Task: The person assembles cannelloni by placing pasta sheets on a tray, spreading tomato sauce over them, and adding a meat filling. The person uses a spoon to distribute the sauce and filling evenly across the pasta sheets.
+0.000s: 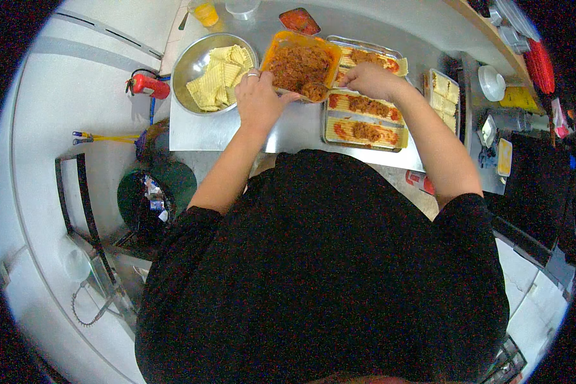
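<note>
An orange plastic container [335, 48] full of browned minced meat [297, 66] sits on the steel table in front of me. My left hand [260, 101] grips its near left side, with the thumb along the near edge. Just right of the container, my right hand [370, 82] has its fingers drawn together, pointing left toward a lump of meat at the container's near corner. What these fingers hold is hidden. Beneath and beside that hand lie metal trays [326, 131] with ridged pasta sheets [387, 136], topped with red sauce and strips of meat.
At the left stands a steel bowl [184, 89] of loose ridged pasta sheets [214, 83]. A red sauce tub [299, 21] and a yellow-filled container [205, 13] are at the back. Another pasta tray [443, 99] stands right. A bin [131, 198] is left of the table's front edge.
</note>
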The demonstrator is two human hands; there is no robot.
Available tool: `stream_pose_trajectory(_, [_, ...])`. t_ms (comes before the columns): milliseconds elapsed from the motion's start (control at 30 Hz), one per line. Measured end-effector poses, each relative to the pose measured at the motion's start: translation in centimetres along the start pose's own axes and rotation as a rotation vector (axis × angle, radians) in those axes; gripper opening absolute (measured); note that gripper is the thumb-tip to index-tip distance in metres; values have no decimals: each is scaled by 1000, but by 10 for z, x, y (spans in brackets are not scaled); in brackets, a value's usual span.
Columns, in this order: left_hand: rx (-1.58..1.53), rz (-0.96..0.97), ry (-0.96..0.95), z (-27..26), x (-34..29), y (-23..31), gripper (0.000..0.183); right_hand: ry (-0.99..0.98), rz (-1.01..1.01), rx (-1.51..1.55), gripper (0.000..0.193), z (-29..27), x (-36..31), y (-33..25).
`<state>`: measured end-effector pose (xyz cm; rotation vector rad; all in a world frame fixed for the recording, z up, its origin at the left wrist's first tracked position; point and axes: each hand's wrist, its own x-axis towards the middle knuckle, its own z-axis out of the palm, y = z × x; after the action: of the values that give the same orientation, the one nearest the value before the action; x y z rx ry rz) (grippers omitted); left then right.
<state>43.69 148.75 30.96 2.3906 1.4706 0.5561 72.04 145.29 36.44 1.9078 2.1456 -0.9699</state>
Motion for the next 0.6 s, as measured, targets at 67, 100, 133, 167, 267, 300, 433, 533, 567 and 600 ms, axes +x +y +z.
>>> stream_pose_trajectory(67, [9,-8,7,1,0,0,63,-48,290,576,26,13,-12,11])
stream_pose_trajectory(100, [17,-20,-4,1,-1,1,64,-80,465,862,27,21,-20,14])
stream_pose_trajectory(133, [20,-16,0,2,-1,2,65,-52,460,1015,27,31,-27,18])
stream_pose_trajectory(167, [27,-22,-11,1,-1,2,67,-22,455,1171,28,42,-35,20])
stream_pose_trajectory(267, [54,12,-23,-1,-2,5,67,86,397,1488,29,71,-59,37])
stream_pose_trajectory(300, [71,34,-17,-2,-1,8,66,122,345,1569,30,80,-69,47])
stream_pose_trajectory(433, [-72,247,-37,4,-3,31,54,446,298,896,28,118,-126,96])
stream_pose_trajectory(533, [-168,429,-267,26,-9,63,49,471,368,585,29,147,-162,123])
stream_pose_trajectory(567, [-176,490,-351,41,-15,79,50,442,455,472,29,157,-173,128])
stream_pose_trajectory(600, [-184,551,-434,57,-20,95,51,411,485,513,29,166,-182,132])
